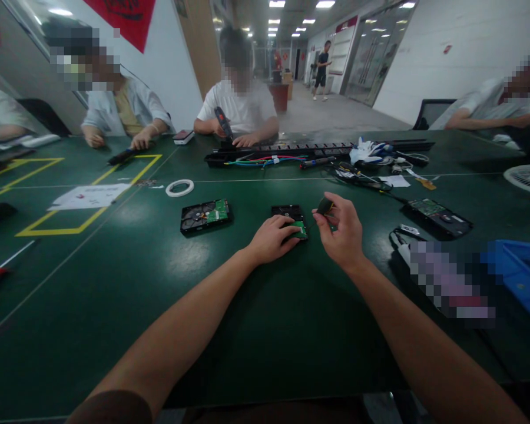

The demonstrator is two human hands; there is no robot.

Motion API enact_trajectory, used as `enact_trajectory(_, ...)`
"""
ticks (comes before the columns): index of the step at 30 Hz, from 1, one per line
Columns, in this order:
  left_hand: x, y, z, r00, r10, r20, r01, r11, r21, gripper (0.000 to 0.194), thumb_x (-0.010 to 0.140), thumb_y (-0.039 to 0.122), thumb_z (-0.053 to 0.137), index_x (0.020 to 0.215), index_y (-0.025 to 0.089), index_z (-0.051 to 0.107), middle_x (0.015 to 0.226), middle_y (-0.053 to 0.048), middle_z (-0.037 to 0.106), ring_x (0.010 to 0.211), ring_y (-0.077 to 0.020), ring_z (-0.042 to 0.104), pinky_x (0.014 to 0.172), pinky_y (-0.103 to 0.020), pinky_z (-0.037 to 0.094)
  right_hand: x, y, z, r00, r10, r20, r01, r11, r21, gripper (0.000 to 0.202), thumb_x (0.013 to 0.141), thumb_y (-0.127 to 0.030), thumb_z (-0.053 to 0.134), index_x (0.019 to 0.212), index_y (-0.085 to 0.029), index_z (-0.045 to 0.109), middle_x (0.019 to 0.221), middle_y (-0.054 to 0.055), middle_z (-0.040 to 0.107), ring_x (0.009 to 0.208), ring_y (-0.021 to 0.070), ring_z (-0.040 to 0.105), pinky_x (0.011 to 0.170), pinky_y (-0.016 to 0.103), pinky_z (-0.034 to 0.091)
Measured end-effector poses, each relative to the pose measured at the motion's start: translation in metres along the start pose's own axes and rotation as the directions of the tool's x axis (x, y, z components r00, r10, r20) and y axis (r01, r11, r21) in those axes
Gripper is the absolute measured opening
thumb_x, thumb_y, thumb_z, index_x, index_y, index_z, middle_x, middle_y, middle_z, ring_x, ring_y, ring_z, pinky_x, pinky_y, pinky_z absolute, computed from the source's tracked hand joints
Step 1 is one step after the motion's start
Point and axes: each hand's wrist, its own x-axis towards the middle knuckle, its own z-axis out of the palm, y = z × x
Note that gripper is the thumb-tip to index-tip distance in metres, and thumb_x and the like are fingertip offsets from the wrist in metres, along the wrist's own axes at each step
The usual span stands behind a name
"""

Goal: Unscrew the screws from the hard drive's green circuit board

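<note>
Steadying, we judge: our left fingers (279, 221) lie spread across a hard drive (292, 211); right fingers (341, 204) pinch a screwdriver (324, 206) (alignment seemingly needed).

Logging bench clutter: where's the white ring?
Head view, left of centre: the white ring lies on the table, beyond the hard drive left of the left hand, right of the paper sheet.
</note>
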Motion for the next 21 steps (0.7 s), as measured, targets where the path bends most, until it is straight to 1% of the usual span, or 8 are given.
enact_trajectory(4, -0.0005, 0.0003, 0.0006, 1.0, 0.003, -0.002, -0.003, 1.0, 0.002, 0.031, 0.107, 0.041, 0.063, 0.131, 0.024, 0.074, 0.137, -0.014, 0.066, 0.13, -0.0325, 0.061, 0.107, -0.054, 0.054, -0.0019, -0.0002, 0.0016, 0.999, 0.015, 0.028, -0.016, 0.998, 0.055, 0.057, 0.101, -0.023, 0.063, 0.154, -0.039, 0.048, 0.141, 0.009, 0.061, 0.112, 0.0255, 0.075, 0.093, 0.048, 0.07)
enact_trajectory(7, -0.0003, 0.0004, 0.0008, 1.0, -0.001, -0.004, 0.001, 1.0, 0.008, 0.031, 0.107, 0.041, 0.063, 0.13, 0.023, 0.074, 0.137, -0.014, 0.066, 0.13, -0.0328, 0.061, 0.107, -0.054, 0.054, -0.0017, -0.0024, 0.0014, 1.0, -0.014, 0.027, 0.013, 0.999, 0.034, 0.058, 0.1, -0.021, 0.063, 0.154, -0.037, 0.048, 0.143, 0.009, 0.063, 0.111, 0.025, 0.077, 0.095, 0.047, 0.069)
enact_trajectory(11, 0.0002, 0.0003, 0.0002, 1.0, 0.004, 0.006, -0.004, 1.0, 0.0, 0.032, 0.106, 0.04, 0.064, 0.131, 0.023, 0.074, 0.138, -0.015, 0.066, 0.13, -0.0333, 0.061, 0.107, -0.055, 0.054, -0.0007, -0.0036, 0.0014, 0.999, -0.035, -0.004, 0.035, 0.999, -0.018, 0.059, 0.098, -0.022, 0.066, 0.153, -0.033, 0.047, 0.14, 0.01, 0.067, 0.111, 0.0258, 0.077, 0.096, 0.047, 0.068)
enact_trajectory(15, 0.0002, 0.0003, -0.0003, 1.0, 0.003, 0.002, -0.002, 1.0, -0.008, 0.032, 0.106, 0.04, 0.064, 0.132, 0.023, 0.074, 0.138, -0.014, 0.066, 0.131, -0.0331, 0.061, 0.108, -0.055, 0.054, -0.0013, -0.001, 0.0019, 1.0, -0.021, -0.02, 0.02, 1.0, -0.02, 0.057, 0.096, -0.028, 0.072, 0.149, -0.034, 0.05, 0.136, 0.009, 0.068, 0.108, 0.0257, 0.077, 0.092, 0.047, 0.07)
enact_trajectory(19, 0.0002, -0.0001, 0.0001, 1.0, -0.002, 0.001, 0.002, 1.0, -0.006, 0.031, 0.106, 0.04, 0.064, 0.132, 0.025, 0.074, 0.137, -0.014, 0.066, 0.13, -0.0326, 0.061, 0.107, -0.055, 0.054, -0.0027, 0.0029, 0.0016, 1.0, -0.006, -0.006, 0.006, 1.0, -0.021, 0.052, 0.099, -0.029, 0.069, 0.147, -0.034, 0.05, 0.131, 0.008, 0.068, 0.11, 0.0257, 0.076, 0.092, 0.047, 0.07)
enact_trajectory(21, 0.0002, -0.0002, 0.0004, 1.0, -0.004, 0.002, 0.004, 1.0, -0.005, 0.031, 0.106, 0.04, 0.064, 0.132, 0.025, 0.074, 0.138, -0.014, 0.066, 0.13, -0.0325, 0.061, 0.107, -0.055, 0.054, -0.0032, 0.0039, 0.002, 1.0, -0.002, 0.002, 0.002, 1.0, -0.002, 0.051, 0.1, -0.028, 0.068, 0.148, -0.033, 0.049, 0.132, 0.009, 0.067, 0.113, 0.0259, 0.075, 0.093, 0.047, 0.07)
